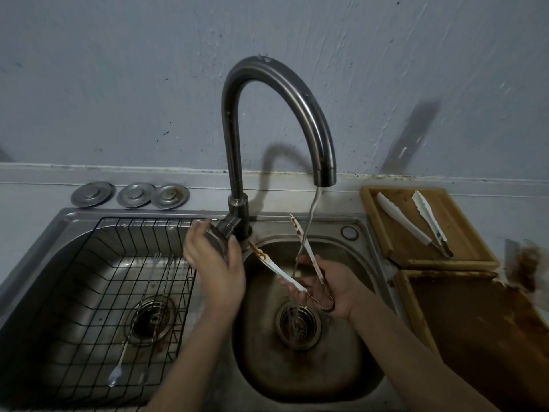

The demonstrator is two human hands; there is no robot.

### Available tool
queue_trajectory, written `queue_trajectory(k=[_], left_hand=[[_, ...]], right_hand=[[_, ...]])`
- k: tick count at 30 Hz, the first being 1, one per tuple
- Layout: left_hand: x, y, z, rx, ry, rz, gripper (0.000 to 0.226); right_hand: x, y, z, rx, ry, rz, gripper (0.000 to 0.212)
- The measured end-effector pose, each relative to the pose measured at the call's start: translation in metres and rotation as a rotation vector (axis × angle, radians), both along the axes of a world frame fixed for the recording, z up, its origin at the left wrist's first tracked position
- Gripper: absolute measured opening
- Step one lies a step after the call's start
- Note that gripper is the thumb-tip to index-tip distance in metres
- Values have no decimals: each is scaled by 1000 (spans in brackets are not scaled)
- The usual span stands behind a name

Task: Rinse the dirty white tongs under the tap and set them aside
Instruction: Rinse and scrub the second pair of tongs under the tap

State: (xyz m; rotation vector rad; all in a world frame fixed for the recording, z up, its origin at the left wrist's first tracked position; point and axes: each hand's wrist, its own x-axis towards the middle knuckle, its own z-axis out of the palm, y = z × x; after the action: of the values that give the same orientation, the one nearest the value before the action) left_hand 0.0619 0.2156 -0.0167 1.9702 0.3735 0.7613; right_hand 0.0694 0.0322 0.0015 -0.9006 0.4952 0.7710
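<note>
My right hand [329, 285] holds the dirty white tongs [300, 263] over the right basin [350, 367], fingers closed around the metal hinge end, which rests in my palm. The two white arms spread open and point up toward the tap [267, 129]; both tips carry brown stains. The thin water stream [309, 224] falls between the arms. My left hand [214, 260] is at the tap lever [224, 228], fingers loosely curved and nothing gripped. Another pair of tongs [416, 224] lies on the wooden tray [383, 230].
</note>
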Motion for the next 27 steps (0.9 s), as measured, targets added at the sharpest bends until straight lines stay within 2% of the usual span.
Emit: queue_trajectory(k=[2, 5, 7, 9, 11, 13, 16, 19, 22, 24, 27], left_hand=[[-14, -20, -10, -69, -27, -6, 43], [-18, -44, -19, -466, 183, -104, 39], [-15, -47, -19, -704, 343, -230, 27], [-14, -45, -17, -950, 475, -405, 33], [-14, -43, -14, -1124, 496, -526, 41], [-11, -41, -16, -1144, 459, -524, 40], [-6, -41, -20, -979, 445, -428, 28], [-7, -47, -20, -890, 477, -423, 29], [-5, -53, -18, -834, 543, -425, 36], [-4, -54, -16, -835, 595, -460, 38], [-6, -54, -16, -895, 659, -516, 37]], right_hand=[[3, 5, -3, -33, -3, 4, 37], [7, 13, -9, -201, -99, 50, 40], [8, 19, -12, -340, -196, 110, 43], [7, 24, -15, -445, -302, 177, 46], [7, 25, -16, -571, -441, 200, 46], [5, 23, -15, -733, -604, 203, 41], [-3, 20, -16, -883, -761, 278, 25], [-6, 18, -17, -947, -761, 300, 18], [-4, 15, -11, -1006, -676, 266, 36], [-4, 12, -8, -1049, -703, 252, 46], [-9, 8, -7, -1061, -723, 328, 36]])
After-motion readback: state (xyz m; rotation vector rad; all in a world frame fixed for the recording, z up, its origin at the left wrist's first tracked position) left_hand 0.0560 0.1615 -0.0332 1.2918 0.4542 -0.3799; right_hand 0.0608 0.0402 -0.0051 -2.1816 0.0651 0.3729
